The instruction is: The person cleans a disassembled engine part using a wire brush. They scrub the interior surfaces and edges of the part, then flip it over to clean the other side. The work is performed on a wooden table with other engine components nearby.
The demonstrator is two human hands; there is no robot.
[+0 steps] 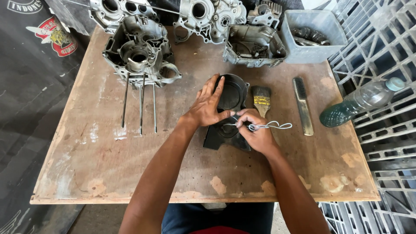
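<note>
While the engine case [141, 52] with its long studs is sitting apart at the bench's [86, 164] back left, the left hand [209, 104] is lying flat, fingers spread, pinning the black cover [229, 97] at mid-bench. Just right, the right hand [256, 132] is pinching a looped wire [273, 126] against it. Brushes [261, 99] and a bottle [359, 102] are waiting close by.

We note worn plywood table [108, 173]. Engine casings at 11 [141, 50] and 12 [253, 45], grey bin [310, 54] at 1, black cover [229, 97] centre, paintbrush [261, 99], wire brush [302, 106], bottle [359, 102] at 3.
</note>
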